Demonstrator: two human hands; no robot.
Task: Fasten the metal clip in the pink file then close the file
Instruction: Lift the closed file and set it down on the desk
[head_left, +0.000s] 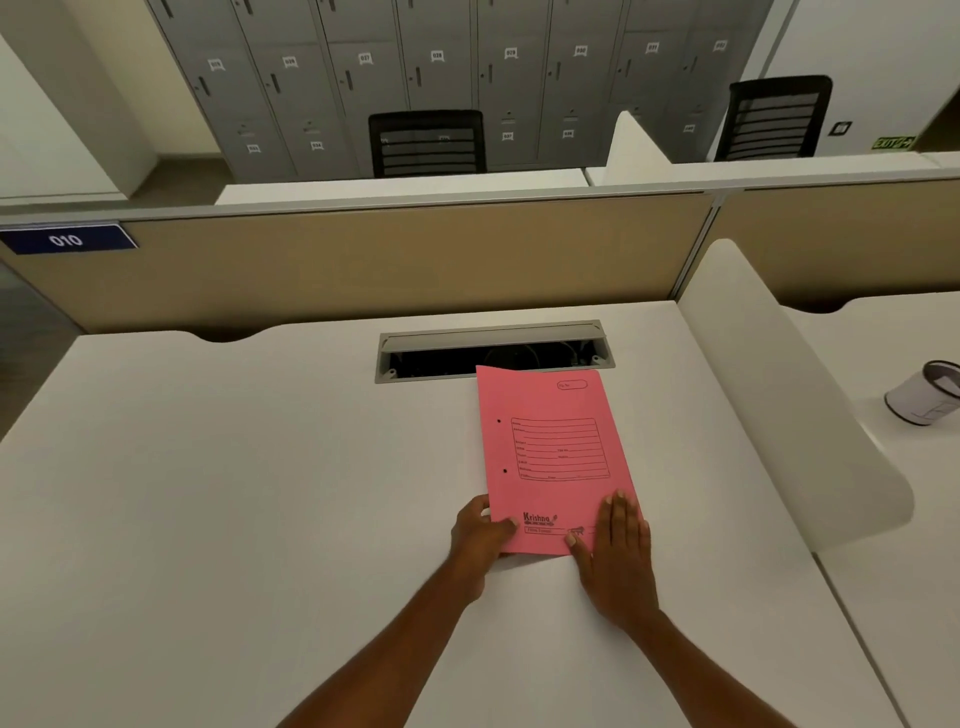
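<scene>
Lying shut on the white surface (260, 493), pink file (550, 457): left hand (480, 530) pinching its 7 o'clock corner, right hand (615, 551) flat, fingers spread, at 5 o'clock.

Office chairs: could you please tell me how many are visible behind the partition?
2. One black mesh-back office chair stands at centre, in front of the grey lockers; the other is far right. Only the backrests show, and the partition could hide others.
</scene>
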